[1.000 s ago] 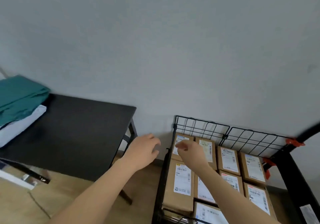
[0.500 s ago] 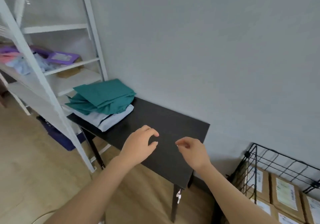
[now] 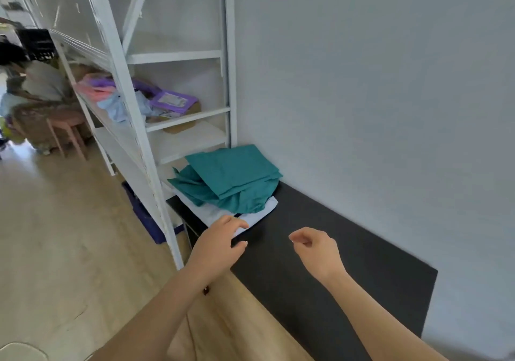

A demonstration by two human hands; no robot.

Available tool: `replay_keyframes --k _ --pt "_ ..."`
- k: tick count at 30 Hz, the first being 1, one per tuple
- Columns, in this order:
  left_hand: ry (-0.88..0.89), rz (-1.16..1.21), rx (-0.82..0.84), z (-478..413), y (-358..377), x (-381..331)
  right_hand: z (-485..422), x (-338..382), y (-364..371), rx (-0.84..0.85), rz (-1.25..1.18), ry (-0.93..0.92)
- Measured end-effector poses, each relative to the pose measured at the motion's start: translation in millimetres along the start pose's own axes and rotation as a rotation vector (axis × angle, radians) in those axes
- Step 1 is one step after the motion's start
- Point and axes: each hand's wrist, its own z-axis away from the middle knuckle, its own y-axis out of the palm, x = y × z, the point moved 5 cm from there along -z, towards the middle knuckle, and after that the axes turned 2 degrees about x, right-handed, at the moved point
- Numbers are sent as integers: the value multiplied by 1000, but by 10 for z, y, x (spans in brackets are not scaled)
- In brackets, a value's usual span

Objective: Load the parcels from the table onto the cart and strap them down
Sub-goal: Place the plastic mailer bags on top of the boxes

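A black table (image 3: 320, 271) stands against the grey wall. At its far left end lies a pile of soft parcels: teal bags (image 3: 231, 176) on top of a white bag (image 3: 223, 213). My left hand (image 3: 220, 243) hovers at the near corner of the white bag, fingers apart and holding nothing. My right hand (image 3: 315, 252) hangs over the bare black tabletop with its fingers loosely curled and nothing in them. The cart is out of view.
A white metal shelving unit (image 3: 145, 148) stands left of the table, with purple, pink and blue bags (image 3: 167, 101) on one shelf. A dark blue bin (image 3: 145, 218) sits on the wooden floor beneath it. A person (image 3: 36, 81) and a pink stool (image 3: 67, 129) are far left.
My view has swung left from the cart of cardboard boxes to the table and shelving. Both hands have come over the table, the left reaching the white bag.
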Motion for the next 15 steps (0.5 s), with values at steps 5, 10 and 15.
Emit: replay_keyframes --k 5,10,15 --pt "-88 33 -17 -827 -157 438 -894 210 211 51 -38 -4" --pt "-333 287 -136 -1561 -165 849 -1639 296 403 127 -19 6" --pt "-692 876 -248 -2031 8 1332 -2065 330 658 202 -14 54"
